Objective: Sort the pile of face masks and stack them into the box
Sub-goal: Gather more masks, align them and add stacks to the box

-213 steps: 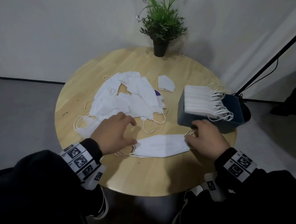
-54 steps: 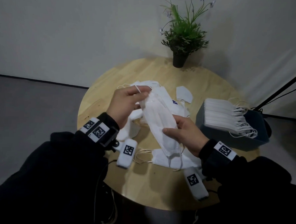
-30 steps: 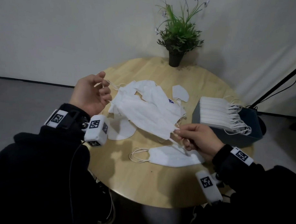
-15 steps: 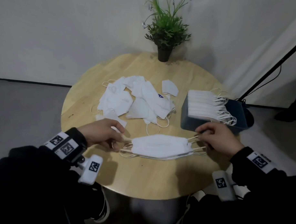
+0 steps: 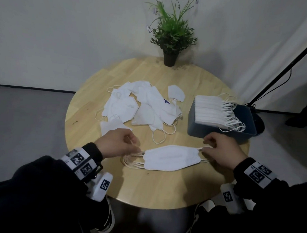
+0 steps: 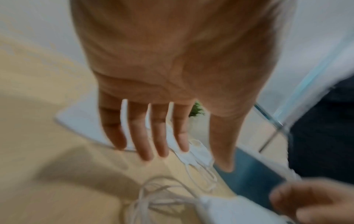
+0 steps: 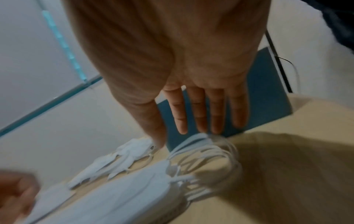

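Head view has a small stack of folded white masks (image 5: 172, 157) lying flat near the front edge of the round wooden desk (image 5: 164, 190), right between the two hands. Left hand (image 5: 116, 143) is at the stack's left end, where the ear loops (image 5: 132, 161) bunch up, and right hand (image 5: 223, 150) is at the right end, just in front of the blue box (image 5: 218, 134).

From the head camera it looks like fingers are curled onto the loops, but the wrist views say otherwise. Left wrist shot shows the fingers (image 6: 145, 136) straight and spread, hovering over the desk with the loops (image 6: 162, 195) below them, not pinched. Right wrist shot is the same deal: fingers (image 7: 201, 113) straight and side by side, with the loops (image 7: 206, 154) just under the tips. Both are blurry, so I can't tell if anything is actually touching.

The messy pile of loose masks (image 5: 141, 105) sits further back mid-desk, well apart from both hands. The box already has a neat row of masks (image 5: 212, 109) in it. Potted plant (image 5: 171, 35) at the far edge.
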